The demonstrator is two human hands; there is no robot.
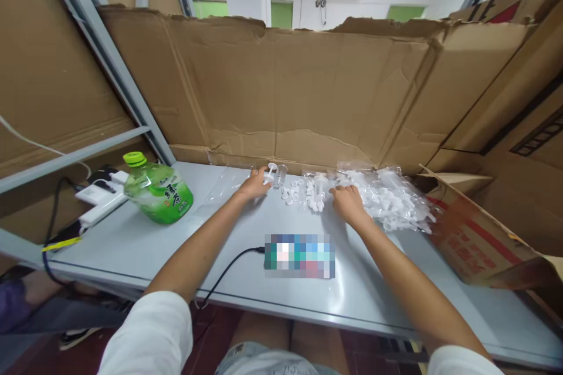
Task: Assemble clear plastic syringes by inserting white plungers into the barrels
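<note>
Green bottle (157,190) lying far left on grey surface (132,246). Left hand (255,184) grip clamped on small clear plastic piece (270,174) by cardboard wall. Loose white parts (308,193) between hands. Right hand (347,202) fingers curled, touching bagged white parts pile (391,196); grip state unclear.

Bottle: I see a green plastic tea bottle (158,192), lime cap.
Parts: clear-white small plastic pieces (387,196).
Tabletop: pale grey metal tabletop (132,246).
Backdrop: brown corrugated cardboard wall (285,82).
</note>
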